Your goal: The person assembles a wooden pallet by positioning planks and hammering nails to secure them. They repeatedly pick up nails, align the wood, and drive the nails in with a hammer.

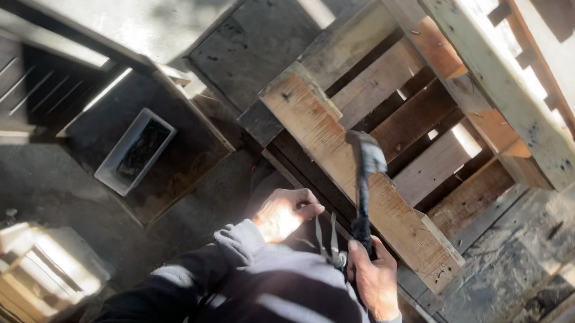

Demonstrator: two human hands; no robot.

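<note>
Right hand (375,278) grip closed around hammer (365,185) handle; hammer head raised over the front board of a wooden pallet (346,154). Left hand (285,215) curled into a loose fist just beside the pallet edge, holding nothing visible. Grey tray (135,151) lies well apart, on dark boards.

Weathered tan-brown slatted wooden pallet (374,157) with dark nail specks and grey stains. The black-handled hammer with a dark grey head (365,185) is pretty much all dark. Hoodie sleeves (271,304) are grey with sun stripes across them. The rectangular tray (135,151) is pale grey outside, black inside.
</note>
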